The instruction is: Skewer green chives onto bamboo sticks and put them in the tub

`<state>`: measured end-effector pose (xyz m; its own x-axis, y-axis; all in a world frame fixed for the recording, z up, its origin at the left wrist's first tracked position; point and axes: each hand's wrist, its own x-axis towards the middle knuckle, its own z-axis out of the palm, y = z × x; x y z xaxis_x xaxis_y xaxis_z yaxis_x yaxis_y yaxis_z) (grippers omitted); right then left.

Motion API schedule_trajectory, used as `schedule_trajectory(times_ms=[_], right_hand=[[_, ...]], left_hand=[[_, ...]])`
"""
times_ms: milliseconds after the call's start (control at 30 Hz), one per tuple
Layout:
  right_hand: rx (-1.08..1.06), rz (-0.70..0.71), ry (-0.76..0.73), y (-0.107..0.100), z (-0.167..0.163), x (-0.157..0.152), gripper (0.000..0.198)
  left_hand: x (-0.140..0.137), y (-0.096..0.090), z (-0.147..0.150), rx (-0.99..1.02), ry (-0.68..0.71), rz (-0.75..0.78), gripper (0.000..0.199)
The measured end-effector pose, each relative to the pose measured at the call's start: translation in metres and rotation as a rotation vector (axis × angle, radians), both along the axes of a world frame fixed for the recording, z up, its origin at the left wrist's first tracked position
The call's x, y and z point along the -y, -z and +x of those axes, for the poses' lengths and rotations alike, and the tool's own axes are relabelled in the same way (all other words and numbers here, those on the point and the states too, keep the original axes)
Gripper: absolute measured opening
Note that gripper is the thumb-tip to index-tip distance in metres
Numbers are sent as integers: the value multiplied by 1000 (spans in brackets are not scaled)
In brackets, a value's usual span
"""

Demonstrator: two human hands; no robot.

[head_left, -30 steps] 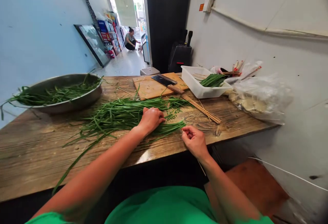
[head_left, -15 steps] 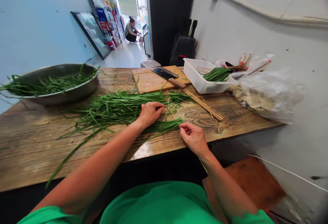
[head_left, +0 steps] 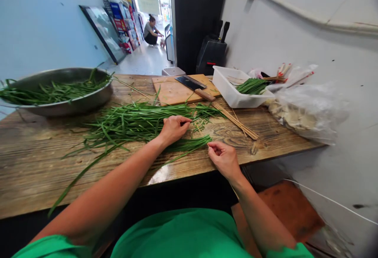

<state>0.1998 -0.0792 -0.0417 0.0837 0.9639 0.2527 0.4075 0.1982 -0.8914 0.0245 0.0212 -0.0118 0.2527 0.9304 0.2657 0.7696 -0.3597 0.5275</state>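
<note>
A heap of long green garlic chives (head_left: 130,122) lies across the table in front of me. My left hand (head_left: 174,128) rests at its right end, thumb and forefinger pinched on the stalk ends of chives. Nearer to me, a smaller sheaf of chives (head_left: 191,143) runs under my left forearm, its cut ends pointing right. Just beside those ends, my right hand (head_left: 223,157) is closed around a thin bamboo skewer (head_left: 234,191); the tip peeks out at the fingers and the lower length hangs below the palm.
A steel basin (head_left: 73,102) of chives stands left. Behind the heap are a cutting board (head_left: 168,93) and cleaver (head_left: 189,83). Loose skewers (head_left: 236,122), a white bin (head_left: 230,93) with bundled chives and a plastic bag (head_left: 310,112) lie right. A person (head_left: 151,32) squats beyond the doorway.
The view has shifted very slightly. Both hands keep almost the same place and grip, and the chives lie as before.
</note>
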Motion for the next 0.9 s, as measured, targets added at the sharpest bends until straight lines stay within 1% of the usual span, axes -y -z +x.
schedule_trajectory(times_ms=[367, 467, 533, 633, 667, 700, 733, 800, 833, 900], right_hand=[[24, -19, 10, 1, -1, 0, 19], [23, -29, 12, 2, -1, 0, 19], [31, -24, 8, 3, -2, 0, 20], [68, 12, 6, 2, -2, 0, 20], [80, 23, 9, 2, -2, 1, 19], [92, 32, 12, 3, -2, 1, 20], [101, 41, 18, 3, -2, 2, 20], [116, 57, 32, 3, -3, 2, 20], [122, 67, 37, 3, -3, 3, 20], [126, 87, 42, 3, -3, 3, 19]], left_hand=[[3, 0, -3, 21, 74, 54, 25], [9, 0, 0, 16, 120, 59, 24], [17, -2, 4, 2, 225, 49, 23], [27, -7, 6, -57, 463, 16, 23], [27, -9, 4, -73, 495, 21, 23], [26, -11, 1, -82, 479, 45, 23], [23, -13, -4, -90, 420, 85, 23], [14, -16, -16, -114, 234, 189, 23], [9, -18, -23, -156, 172, 222, 22], [1, -20, -35, -253, 143, 233, 18]])
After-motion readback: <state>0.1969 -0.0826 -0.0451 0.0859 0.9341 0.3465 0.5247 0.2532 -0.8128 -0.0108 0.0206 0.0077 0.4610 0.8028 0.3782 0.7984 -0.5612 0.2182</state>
